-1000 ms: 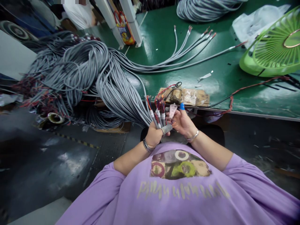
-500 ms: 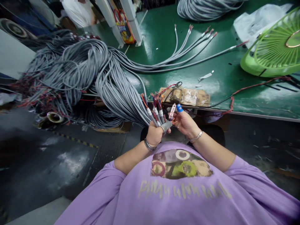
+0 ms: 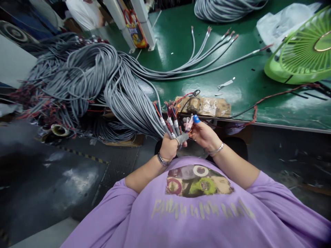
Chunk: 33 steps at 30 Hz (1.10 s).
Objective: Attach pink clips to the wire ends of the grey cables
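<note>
Saw a long, glossy green worktop [image 3: 178, 38] reaching across the upper right, with whitish patches of reflected light on its surface and a pale front edge. Noticed white, squared uprights [image 3: 148, 31] standing on it near the top centre, and a flat, pale grey panel [image 3: 14, 58] at the far left. Made out a dark grey, smooth floor [image 3: 74, 179] below, crossed at left by a yellow-and-black striped line [image 3: 82, 154], with bright glare nearby and small pale scraps [image 3: 292, 160] scattered at right.
</note>
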Each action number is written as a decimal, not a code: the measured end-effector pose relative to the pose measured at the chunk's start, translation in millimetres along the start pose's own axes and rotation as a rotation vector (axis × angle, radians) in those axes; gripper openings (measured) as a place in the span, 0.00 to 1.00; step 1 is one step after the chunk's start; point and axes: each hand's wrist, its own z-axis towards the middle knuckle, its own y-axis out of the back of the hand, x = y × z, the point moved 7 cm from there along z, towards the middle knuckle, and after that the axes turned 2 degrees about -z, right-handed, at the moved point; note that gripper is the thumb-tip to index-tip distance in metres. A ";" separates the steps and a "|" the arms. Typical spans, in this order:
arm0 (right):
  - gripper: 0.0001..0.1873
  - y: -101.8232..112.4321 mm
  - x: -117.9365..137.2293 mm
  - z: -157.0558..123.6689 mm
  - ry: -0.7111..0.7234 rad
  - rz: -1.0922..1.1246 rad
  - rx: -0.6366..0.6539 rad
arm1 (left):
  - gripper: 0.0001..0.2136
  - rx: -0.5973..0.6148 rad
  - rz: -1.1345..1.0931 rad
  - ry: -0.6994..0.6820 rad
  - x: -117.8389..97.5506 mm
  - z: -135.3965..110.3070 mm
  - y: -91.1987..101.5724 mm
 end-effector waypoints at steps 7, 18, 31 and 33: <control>0.19 -0.7 -7.5 3.5 -0.050 0.053 0.046 | 0.15 -0.002 -0.013 0.015 -6.6 -0.8 -4.3; 0.18 -5.6 -11.9 1.4 -0.075 0.192 0.077 | 0.15 0.013 0.035 0.029 -7.0 -4.0 -5.3; 0.25 -3.6 -7.8 -1.8 -0.064 0.069 0.095 | 0.11 0.006 0.003 -0.066 -3.9 -15.4 7.9; 0.22 -1.2 -6.8 -1.7 -0.065 0.053 0.090 | 0.11 0.002 0.007 -0.072 -2.8 -13.7 7.7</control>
